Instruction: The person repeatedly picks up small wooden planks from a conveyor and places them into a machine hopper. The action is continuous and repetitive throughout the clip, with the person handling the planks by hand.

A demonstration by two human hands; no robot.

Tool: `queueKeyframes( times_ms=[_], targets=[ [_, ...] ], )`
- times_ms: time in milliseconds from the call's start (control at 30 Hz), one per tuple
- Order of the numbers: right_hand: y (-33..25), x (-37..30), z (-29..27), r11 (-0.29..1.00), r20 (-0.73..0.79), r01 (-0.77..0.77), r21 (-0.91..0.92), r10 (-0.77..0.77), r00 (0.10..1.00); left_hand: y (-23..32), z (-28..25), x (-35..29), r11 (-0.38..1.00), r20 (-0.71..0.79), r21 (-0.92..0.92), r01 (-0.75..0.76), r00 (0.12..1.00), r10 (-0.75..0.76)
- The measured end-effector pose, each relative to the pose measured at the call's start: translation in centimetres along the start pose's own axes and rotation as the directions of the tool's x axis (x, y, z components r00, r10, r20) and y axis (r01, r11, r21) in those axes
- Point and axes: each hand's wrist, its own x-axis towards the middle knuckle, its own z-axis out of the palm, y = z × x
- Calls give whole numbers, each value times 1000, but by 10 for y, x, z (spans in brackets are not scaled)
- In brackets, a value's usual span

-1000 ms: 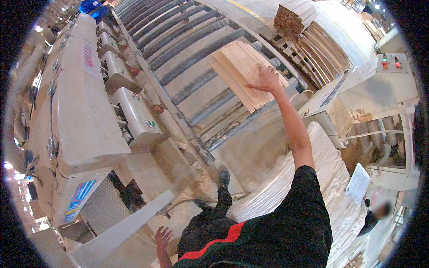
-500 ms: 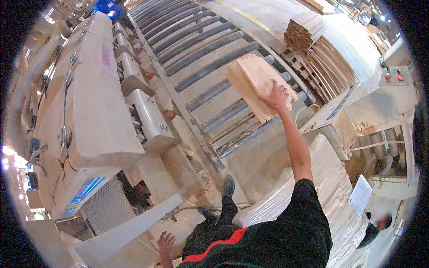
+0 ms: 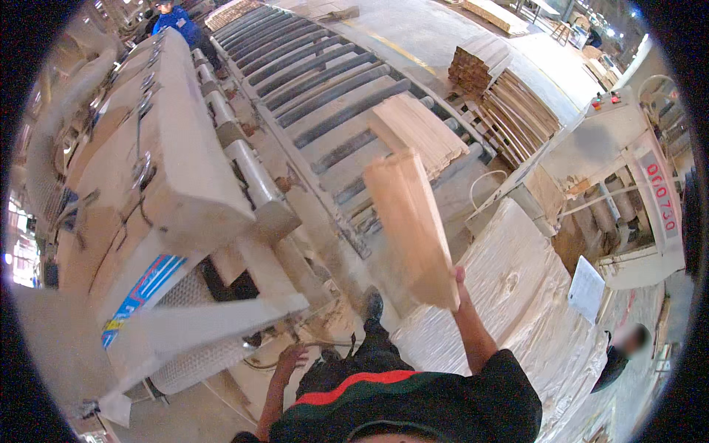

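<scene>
The right hand (image 3: 461,289) has its grip pinching the near right edge of a wooden piece (image 3: 410,221), thumb showing at the edge and the other fingers mostly hidden; whether the piece is one board or several together, I cannot tell. It is held up, tilted, its far end toward the rollers (image 3: 354,114). Half a second ago this hand lay spread over the board stack (image 3: 425,136); now it is nearer the body, and the stack rests on the rollers without it.

The left hand (image 3: 293,356) is low on the left, its fingers loosely apart, just beside the end of a grey metal bar (image 3: 214,325).

To the right of the right forearm lies a plastic-wrapped load (image 3: 509,258), with a white sheet (image 3: 586,289) at its right side. Farther out are a long machine hood (image 3: 199,162) on the left, a control cabinet (image 3: 583,140) on the right, more piled boards (image 3: 524,118) beyond the rollers, and a person in blue (image 3: 181,26) at the far left.
</scene>
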Motion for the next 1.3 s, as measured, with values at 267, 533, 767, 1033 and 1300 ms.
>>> queueKeyframes(
  times_ms=[267, 533, 767, 1033, 1300],
  targets=[
    [135, -150, 134, 947, 664, 48, -316, 185, 725, 77, 44, -111, 750, 305, -158, -643, 690, 656],
    [322, -168, 240, 602, 657, 468, -647, 129, 743, -31, -22, -164, 585, -306, -554, -593, 798, 519],
    [453, -134, 383, -29, 241, 239, -971, -164, 957, -36, -91, -172, 236, -153, -884, -403, 728, 669],
    [528, -123, 426, -364, 332, 190, -912, -382, 863, -68, -159, -124, 31, -159, -961, -274, 643, 749],
    [549, -93, 427, -337, 339, 193, -922, -458, 822, -76, -170, -108, 53, -166, -951, -305, 646, 745]
  ],
)
